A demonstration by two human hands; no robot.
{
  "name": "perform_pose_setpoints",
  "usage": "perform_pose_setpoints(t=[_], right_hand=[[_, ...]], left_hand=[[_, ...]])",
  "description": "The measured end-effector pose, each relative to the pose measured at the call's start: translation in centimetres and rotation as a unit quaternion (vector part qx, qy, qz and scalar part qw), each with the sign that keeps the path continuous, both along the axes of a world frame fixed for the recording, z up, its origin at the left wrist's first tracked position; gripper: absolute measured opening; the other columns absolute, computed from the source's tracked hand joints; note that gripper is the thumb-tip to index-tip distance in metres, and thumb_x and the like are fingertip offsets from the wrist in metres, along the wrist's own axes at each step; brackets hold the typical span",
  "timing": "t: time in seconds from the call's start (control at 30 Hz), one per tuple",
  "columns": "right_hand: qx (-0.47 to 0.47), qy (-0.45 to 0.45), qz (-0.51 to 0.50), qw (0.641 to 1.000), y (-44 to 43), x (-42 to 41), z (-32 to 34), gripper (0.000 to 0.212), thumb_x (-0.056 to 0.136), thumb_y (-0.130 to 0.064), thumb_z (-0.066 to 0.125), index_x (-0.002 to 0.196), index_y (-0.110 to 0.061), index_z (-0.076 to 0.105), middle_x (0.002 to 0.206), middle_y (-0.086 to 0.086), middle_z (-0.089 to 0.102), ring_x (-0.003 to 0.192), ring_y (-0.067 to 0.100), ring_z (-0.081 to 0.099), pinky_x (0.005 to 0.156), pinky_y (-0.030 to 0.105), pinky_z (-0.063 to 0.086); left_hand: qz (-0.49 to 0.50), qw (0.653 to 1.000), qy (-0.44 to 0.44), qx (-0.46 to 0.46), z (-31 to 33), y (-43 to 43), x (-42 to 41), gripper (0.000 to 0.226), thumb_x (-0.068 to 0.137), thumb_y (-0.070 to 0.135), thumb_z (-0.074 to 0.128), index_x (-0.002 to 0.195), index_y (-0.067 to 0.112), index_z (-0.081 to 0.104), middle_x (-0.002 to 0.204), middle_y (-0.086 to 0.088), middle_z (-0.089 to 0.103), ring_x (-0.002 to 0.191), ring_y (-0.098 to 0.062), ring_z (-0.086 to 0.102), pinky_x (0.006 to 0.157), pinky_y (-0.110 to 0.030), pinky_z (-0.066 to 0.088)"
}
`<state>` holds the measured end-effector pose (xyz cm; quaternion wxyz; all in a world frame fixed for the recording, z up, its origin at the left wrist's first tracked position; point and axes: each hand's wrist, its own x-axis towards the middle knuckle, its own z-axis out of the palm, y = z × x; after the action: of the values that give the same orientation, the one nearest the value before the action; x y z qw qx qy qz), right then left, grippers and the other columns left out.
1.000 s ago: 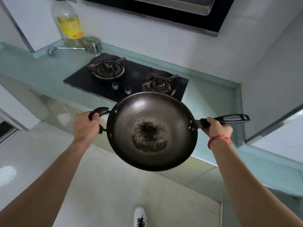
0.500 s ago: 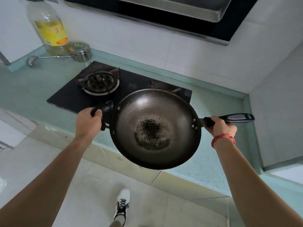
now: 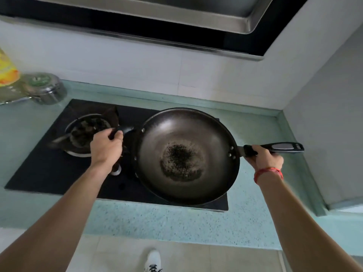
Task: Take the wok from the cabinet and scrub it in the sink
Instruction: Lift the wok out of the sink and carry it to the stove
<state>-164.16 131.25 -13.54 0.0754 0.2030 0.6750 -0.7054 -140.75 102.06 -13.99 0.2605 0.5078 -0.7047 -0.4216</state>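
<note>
Wok: one dark wok [image 3: 186, 156], mouth up and about level, held over the right half of the black hob [image 3: 49, 163]; one burnt, speckled patch sits in the middle of its bowl.
Handles: two; a short loop handle [image 3: 125, 130] on the left, a long black handle [image 3: 282, 148] on the right.
Left hand [image 3: 106, 148]: fingers curled tight round the loop handle.
Right hand [image 3: 267, 160]: wrapped round the long handle near the wok's rim; one red band [image 3: 268, 171] on the wrist.
Hob: one burner [image 3: 86, 132] in view, left of the wok; one knob [image 3: 115, 170] shows just below the left wrist.
Edges: the wok's near rim lies close to the hob's front edge; the long handle's tip points at the right wall [image 3: 324, 134], apart from it.
Room: a strip of speckled green counter [image 3: 176, 220] runs in front of the hob, another between hob and right wall.
Back left: one steel lidded pot [image 3: 45, 88], one yellow-labelled bottle [image 3: 5, 71] beside it.
Above: one range hood [image 3: 176, 14].
Floor: one white shoe [image 3: 153, 260].
</note>
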Motion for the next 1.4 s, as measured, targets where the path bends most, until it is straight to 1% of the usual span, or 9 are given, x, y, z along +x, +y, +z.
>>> perform_pose_setpoints(t=[0.13,0.23,0.4,0.73,1.03,1.23,1.3,1.37,1.4], right_hand=[[-0.023,0.004,-0.018,1.0,-1.3,-1.2,0.1,0.012,0.079,0.01,0.064,0.071,0.005,0.057,0.078,0.022,0.065,0.068,0.031,0.069,0.049,0.029,0.058],[-0.024,0.006,-0.028,0.999,-1.8,-2.2,0.0,0.013,0.079,0.009,0.065,0.071,0.003,0.057,0.079,0.022,0.066,0.069,0.03,0.07,0.05,0.029,0.058],[-0.024,0.0,-0.012,1.0,-2.9,-4.4,-0.3,0.013,0.08,0.006,0.069,0.074,0.002,0.059,0.082,0.021,0.069,0.069,0.028,0.072,0.052,0.031,0.059],[-0.017,-0.027,-0.005,0.999,-5.1,-7.7,-2.8,0.012,0.075,0.004,0.073,0.076,0.004,0.061,0.087,0.023,0.071,0.072,0.031,0.073,0.06,0.035,0.061],[-0.027,-0.027,0.003,0.999,-6.4,-9.2,-4.6,0.01,0.08,0.002,0.07,0.081,0.003,0.061,0.089,0.023,0.071,0.074,0.028,0.074,0.063,0.035,0.061],[-0.036,-0.028,-0.004,0.999,-6.6,-9.1,-4.6,0.009,0.08,0.0,0.07,0.082,0.001,0.062,0.091,0.022,0.072,0.076,0.028,0.074,0.066,0.033,0.061],[-0.045,-0.034,-0.002,0.998,-6.5,-8.8,-4.6,0.009,0.079,-0.002,0.071,0.081,0.001,0.063,0.09,0.021,0.072,0.076,0.027,0.074,0.067,0.033,0.061],[-0.047,-0.038,0.002,0.998,-6.3,-8.6,-4.6,0.012,0.079,-0.005,0.073,0.082,0.002,0.065,0.088,0.02,0.073,0.076,0.027,0.074,0.068,0.033,0.061],[-0.044,-0.039,0.005,0.998,-6.2,-8.6,-4.6,0.013,0.079,-0.007,0.074,0.082,0.003,0.065,0.087,0.019,0.073,0.076,0.027,0.074,0.068,0.033,0.061]], left_hand=[[-0.018,1.0,0.006,0.005,0.1,-3.0,-2.9,0.024,0.098,0.026,0.056,0.086,0.011,0.07,0.08,-0.003,0.069,0.071,-0.016,0.063,0.064,-0.027,0.047],[-0.029,1.0,-0.002,-0.005,0.0,-4.4,-4.7,0.025,0.098,0.026,0.057,0.086,0.008,0.071,0.08,-0.008,0.07,0.07,-0.018,0.062,0.062,-0.028,0.045],[-0.004,1.0,0.012,-0.008,-0.4,-5.7,-6.5,0.021,0.096,0.027,0.061,0.096,0.011,0.075,0.088,-0.005,0.072,0.084,-0.02,0.066,0.078,-0.029,0.048],[0.0,0.998,0.044,0.044,-2.2,-8.1,-9.4,0.023,0.091,0.022,0.06,0.076,0.007,0.068,0.076,-0.013,0.068,0.07,-0.022,0.061,0.067,-0.033,0.047],[-0.027,0.995,0.062,0.071,-4.0,-9.7,-10.7,0.015,0.085,0.015,0.057,0.077,0.013,0.07,0.075,-0.008,0.067,0.074,-0.024,0.063,0.075,-0.044,0.053],[-0.01,0.993,0.085,0.081,-3.8,-9.2,-10.9,0.022,0.089,0.011,0.061,0.073,0.024,0.07,0.077,0.002,0.069,0.079,-0.019,0.065,0.084,-0.041,0.053],[-0.004,0.99,0.093,0.105,-4.0,-9.4,-10.4,0.014,0.087,0.02,0.066,0.075,0.016,0.072,0.079,-0.003,0.07,0.084,-0.026,0.069,0.089,-0.047,0.057],[0.01,0.985,0.104,0.135,-3.9,-9.4,-9.9,0.036,0.084,0.027,0.071,0.078,-0.007,0.062,0.077,-0.01,0.064,0.077,-0.032,0.067,0.081,-0.053,0.059],[0.013,0.982,0.115,0.147,-3.8,-9.4,-9.7,0.037,0.085,0.026,0.072,0.078,-0.008,0.061,0.08,-0.011,0.062,0.076,-0.032,0.066,0.077,-0.051,0.061]])
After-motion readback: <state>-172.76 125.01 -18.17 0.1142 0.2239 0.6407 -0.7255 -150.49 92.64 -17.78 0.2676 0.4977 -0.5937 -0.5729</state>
